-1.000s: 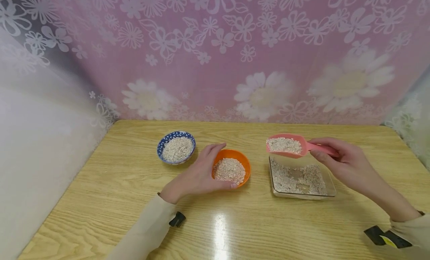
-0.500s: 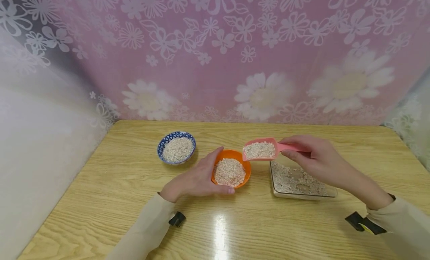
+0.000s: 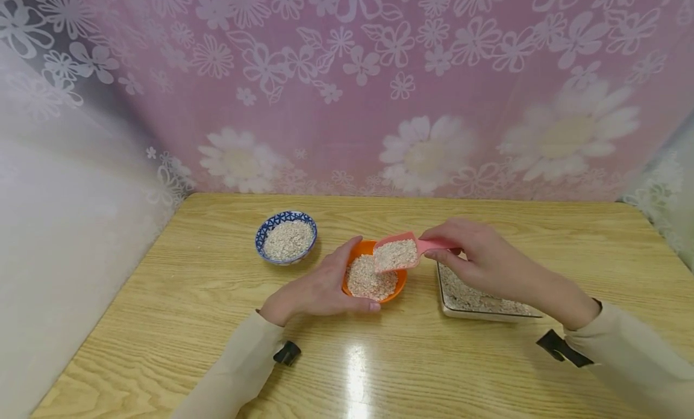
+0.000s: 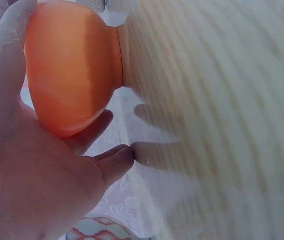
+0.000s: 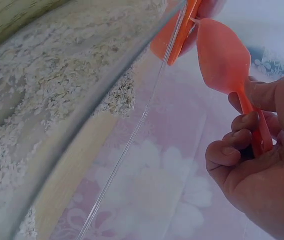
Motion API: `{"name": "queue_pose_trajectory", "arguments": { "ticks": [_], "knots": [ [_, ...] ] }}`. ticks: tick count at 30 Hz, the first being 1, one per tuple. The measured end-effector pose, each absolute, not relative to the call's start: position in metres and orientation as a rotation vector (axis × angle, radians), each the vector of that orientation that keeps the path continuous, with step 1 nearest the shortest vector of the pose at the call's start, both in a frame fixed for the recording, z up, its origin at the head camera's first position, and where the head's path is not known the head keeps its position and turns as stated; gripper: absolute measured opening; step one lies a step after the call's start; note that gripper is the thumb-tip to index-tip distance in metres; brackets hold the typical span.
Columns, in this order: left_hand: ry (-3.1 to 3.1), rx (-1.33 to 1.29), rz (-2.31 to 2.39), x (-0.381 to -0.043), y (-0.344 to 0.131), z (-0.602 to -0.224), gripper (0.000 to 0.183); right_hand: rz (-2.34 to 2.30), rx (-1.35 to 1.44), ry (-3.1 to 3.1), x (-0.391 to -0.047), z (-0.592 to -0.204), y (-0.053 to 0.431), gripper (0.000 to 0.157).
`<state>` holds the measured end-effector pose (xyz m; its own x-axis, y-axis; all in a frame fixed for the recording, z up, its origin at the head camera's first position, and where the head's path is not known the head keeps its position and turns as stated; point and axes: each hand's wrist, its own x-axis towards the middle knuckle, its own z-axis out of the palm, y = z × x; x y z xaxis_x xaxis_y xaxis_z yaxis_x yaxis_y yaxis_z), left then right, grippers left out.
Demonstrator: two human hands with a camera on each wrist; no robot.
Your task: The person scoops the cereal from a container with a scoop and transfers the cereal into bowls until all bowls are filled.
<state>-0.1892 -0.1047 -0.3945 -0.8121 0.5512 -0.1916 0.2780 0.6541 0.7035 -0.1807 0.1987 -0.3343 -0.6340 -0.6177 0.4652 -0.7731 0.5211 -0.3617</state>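
My left hand [image 3: 317, 286] spans the orange bowl [image 3: 364, 247], its thumb on the near side and its fingers round the far side. Pale flakes, like rolled oats [image 3: 368, 280], fill much of that bowl. Seen from the left wrist, the bowl's smooth outside [image 4: 72, 65] stands on its foot on the table. With my right hand [image 3: 477, 256] I hold a pink scoop [image 3: 423, 245] by its handle; it is heaped with the same flakes and overlaps the bowl's right rim. In the right wrist view, fingers and thumb wrap the handle below the scoop's underside [image 5: 224, 57].
Under my right forearm stands a clear rectangular container [image 3: 477, 314] with flakes spread over its bottom. A blue-and-white patterned bowl [image 3: 286, 216], also holding flakes, stands at the back left. A flowered pink curtain [image 3: 336, 136] hangs behind the wooden table [image 3: 162, 322].
My right hand has carried the loaded scoop leftward from above the clear container to over the orange bowl's right side. My left hand stays at the bowl.
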Motion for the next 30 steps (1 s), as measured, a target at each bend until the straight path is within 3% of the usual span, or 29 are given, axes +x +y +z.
{"name": "queue_pose_trajectory", "arguments": {
  "ticks": [10,30],
  "knots": [
    [2.471,0.63,0.973,-0.188,-0.104,-0.394,0.124,0.617,1.067,-2.745,-0.177,-0.327,0.186,0.019],
    [2.459,0.635,0.98,-0.189,-0.103,-0.393,0.125,0.433,1.191,-2.808,-0.183,-0.308,0.154,0.014]
  ]
}}
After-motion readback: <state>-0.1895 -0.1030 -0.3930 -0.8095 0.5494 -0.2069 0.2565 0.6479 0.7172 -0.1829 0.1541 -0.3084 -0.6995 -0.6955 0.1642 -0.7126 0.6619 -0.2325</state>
